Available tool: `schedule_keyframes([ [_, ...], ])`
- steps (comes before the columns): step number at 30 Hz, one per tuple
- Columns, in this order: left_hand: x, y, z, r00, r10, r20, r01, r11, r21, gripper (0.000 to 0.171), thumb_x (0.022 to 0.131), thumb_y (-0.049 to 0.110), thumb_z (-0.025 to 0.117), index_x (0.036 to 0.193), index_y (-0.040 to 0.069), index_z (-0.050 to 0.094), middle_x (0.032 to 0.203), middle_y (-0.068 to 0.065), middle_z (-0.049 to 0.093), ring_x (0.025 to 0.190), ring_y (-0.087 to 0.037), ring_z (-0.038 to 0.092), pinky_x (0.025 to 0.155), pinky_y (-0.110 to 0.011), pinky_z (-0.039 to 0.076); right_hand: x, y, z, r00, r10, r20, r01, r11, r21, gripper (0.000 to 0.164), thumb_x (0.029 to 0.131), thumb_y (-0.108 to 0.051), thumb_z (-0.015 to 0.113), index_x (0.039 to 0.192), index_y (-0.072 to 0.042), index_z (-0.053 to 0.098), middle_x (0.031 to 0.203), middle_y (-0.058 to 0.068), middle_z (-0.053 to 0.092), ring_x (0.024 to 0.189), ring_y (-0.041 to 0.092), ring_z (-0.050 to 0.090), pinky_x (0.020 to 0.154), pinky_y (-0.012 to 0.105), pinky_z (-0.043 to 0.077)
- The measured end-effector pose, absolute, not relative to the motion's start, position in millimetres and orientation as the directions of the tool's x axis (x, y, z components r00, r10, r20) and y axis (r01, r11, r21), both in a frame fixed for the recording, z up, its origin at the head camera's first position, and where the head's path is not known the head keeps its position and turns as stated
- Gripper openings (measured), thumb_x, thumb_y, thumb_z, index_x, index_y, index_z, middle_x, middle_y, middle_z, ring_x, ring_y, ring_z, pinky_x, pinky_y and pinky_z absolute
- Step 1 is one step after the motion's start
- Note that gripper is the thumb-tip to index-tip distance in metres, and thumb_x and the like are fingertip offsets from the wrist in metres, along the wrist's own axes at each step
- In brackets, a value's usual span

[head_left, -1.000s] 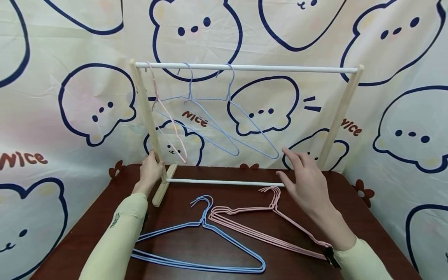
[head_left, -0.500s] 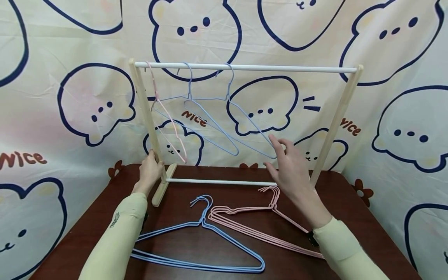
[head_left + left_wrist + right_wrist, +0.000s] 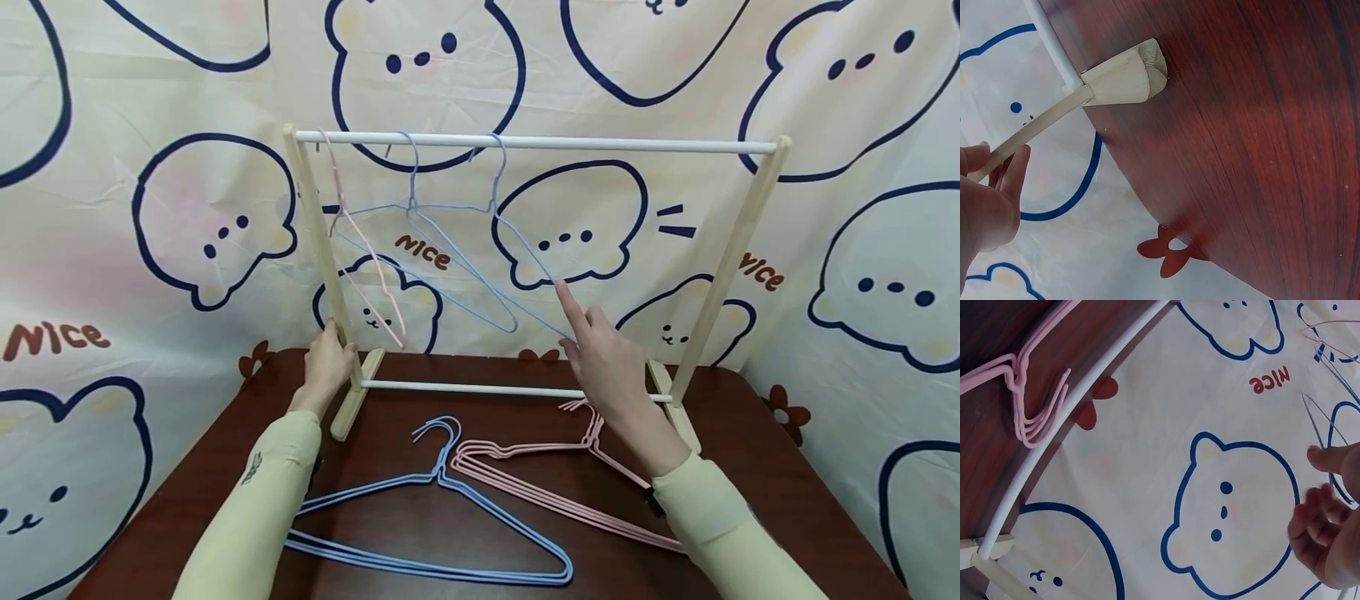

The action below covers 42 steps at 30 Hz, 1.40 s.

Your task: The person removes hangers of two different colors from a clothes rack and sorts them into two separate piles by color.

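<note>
A small clothes rack (image 3: 697,283) has pale wooden posts and white rails. My left hand (image 3: 327,362) grips its left post; in the left wrist view the thumb and fingers (image 3: 1017,169) close round this post (image 3: 1038,125). From the top rail hang a pink hanger (image 3: 382,287) at the left, a blue hanger (image 3: 450,296) beside it, and another blue hanger (image 3: 528,250) farther right. My right hand (image 3: 611,367) holds the right end of that last one, index finger laid along its sloping arm. The hand hides the corner; thumb and curled fingers (image 3: 1316,519) surround it in the right wrist view.
On the dark wooden table (image 3: 757,517) lie a stack of blue hangers (image 3: 517,523) in front and a stack of pink hangers (image 3: 555,502) to the right, its hooks by the lower rail (image 3: 480,388). A bear-print cloth (image 3: 187,350) stands behind and at the sides.
My right hand has moved left and slightly forward onto the right end of the rightmost hanging blue hanger, its fingers closing in. The left hand stays on the post.
</note>
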<state>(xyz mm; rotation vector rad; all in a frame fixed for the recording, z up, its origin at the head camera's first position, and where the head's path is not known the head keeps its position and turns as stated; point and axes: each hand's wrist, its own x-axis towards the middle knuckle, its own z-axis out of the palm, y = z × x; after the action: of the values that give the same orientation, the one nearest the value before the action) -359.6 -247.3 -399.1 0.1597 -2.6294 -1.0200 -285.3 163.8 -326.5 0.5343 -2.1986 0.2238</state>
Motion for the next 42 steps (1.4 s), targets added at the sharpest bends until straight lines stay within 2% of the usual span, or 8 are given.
schedule_keyframes([
  [3, -360.9, -247.7, -399.2, -0.943, -0.214, 0.254, 0.014, 0.738, 0.675, 0.043, 0.100, 0.010, 0.051, 0.138, -0.005, 0.037, 0.126, -0.036, 0.056, 0.110, -0.051, 0.060, 0.091, -0.061, 0.050, -287.2, 161.2, -327.9, -0.514, -0.302, 0.803, -0.471, 0.882, 0.030, 0.085, 0.087, -0.013, 0.077, 0.157, -0.025, 0.030, 0.073, 0.006, 0.049, 0.045, 0.010, 0.027, 0.038, 0.024, 0.023],
  [8, -362.4, -247.0, -400.7, -0.947, -0.215, 0.240, 0.006, 0.734, 0.679, 0.045, 0.101, 0.011, 0.051, 0.141, -0.003, 0.036, 0.127, -0.035, 0.055, 0.110, -0.051, 0.060, 0.090, -0.060, 0.052, -286.5, 161.7, -332.4, -0.451, -0.309, 0.837, -0.493, 0.869, 0.055, 0.073, 0.088, -0.010, 0.074, 0.153, -0.015, 0.039, 0.074, 0.005, 0.052, 0.043, 0.009, 0.026, 0.037, 0.023, 0.020],
  [16, -363.9, -244.8, -401.4, -0.950, -0.223, 0.221, -0.010, 0.726, 0.688, 0.043, 0.101, 0.012, 0.051, 0.139, -0.002, 0.037, 0.128, -0.033, 0.055, 0.112, -0.050, 0.059, 0.088, -0.058, 0.053, -277.5, 167.6, -337.1, -0.412, -0.270, 0.870, -0.499, 0.866, 0.033, 0.068, 0.092, -0.012, 0.070, 0.152, -0.014, 0.039, 0.086, 0.009, 0.062, 0.042, 0.013, 0.032, 0.035, 0.026, 0.024],
  [22, -363.4, -246.6, -401.3, -0.951, -0.210, 0.227, 0.002, 0.729, 0.684, 0.043, 0.101, 0.012, 0.050, 0.139, -0.003, 0.037, 0.128, -0.034, 0.055, 0.112, -0.050, 0.059, 0.088, -0.059, 0.053, -263.0, 175.0, -336.9, -0.422, -0.215, 0.881, -0.519, 0.854, -0.040, 0.067, 0.089, -0.008, 0.072, 0.149, -0.011, 0.041, 0.082, 0.009, 0.057, 0.041, 0.009, 0.031, 0.037, 0.022, 0.024],
  [32, -361.5, -250.1, -401.1, -0.949, -0.218, 0.227, -0.005, 0.732, 0.681, 0.040, 0.101, 0.012, 0.051, 0.136, -0.003, 0.038, 0.126, -0.034, 0.055, 0.111, -0.050, 0.059, 0.088, -0.059, 0.053, -248.7, 182.5, -327.6, -0.408, -0.128, 0.904, -0.516, 0.849, -0.112, 0.066, 0.089, -0.004, 0.072, 0.148, -0.007, 0.042, 0.084, 0.012, 0.053, 0.046, 0.016, 0.040, 0.039, 0.025, 0.027],
  [35, -361.9, -249.3, -401.4, -0.948, -0.221, 0.228, -0.008, 0.734, 0.679, 0.038, 0.101, 0.012, 0.051, 0.134, -0.003, 0.039, 0.125, -0.033, 0.056, 0.111, -0.050, 0.059, 0.088, -0.059, 0.052, -242.4, 184.3, -329.5, -0.424, -0.133, 0.896, -0.537, 0.833, -0.131, 0.068, 0.088, -0.003, 0.072, 0.148, -0.006, 0.042, 0.084, 0.011, 0.052, 0.048, 0.015, 0.039, 0.039, 0.025, 0.028],
  [42, -364.1, -250.5, -404.0, -0.946, -0.225, 0.234, -0.004, 0.728, 0.686, 0.037, 0.101, 0.012, 0.052, 0.133, -0.001, 0.040, 0.124, -0.032, 0.057, 0.110, -0.049, 0.060, 0.088, -0.059, 0.052, -225.6, 185.5, -344.4, -0.471, -0.181, 0.863, -0.577, 0.803, -0.146, 0.073, 0.083, -0.001, 0.077, 0.148, -0.006, 0.044, 0.082, 0.008, 0.053, 0.062, 0.015, 0.046, 0.045, 0.026, 0.036],
])
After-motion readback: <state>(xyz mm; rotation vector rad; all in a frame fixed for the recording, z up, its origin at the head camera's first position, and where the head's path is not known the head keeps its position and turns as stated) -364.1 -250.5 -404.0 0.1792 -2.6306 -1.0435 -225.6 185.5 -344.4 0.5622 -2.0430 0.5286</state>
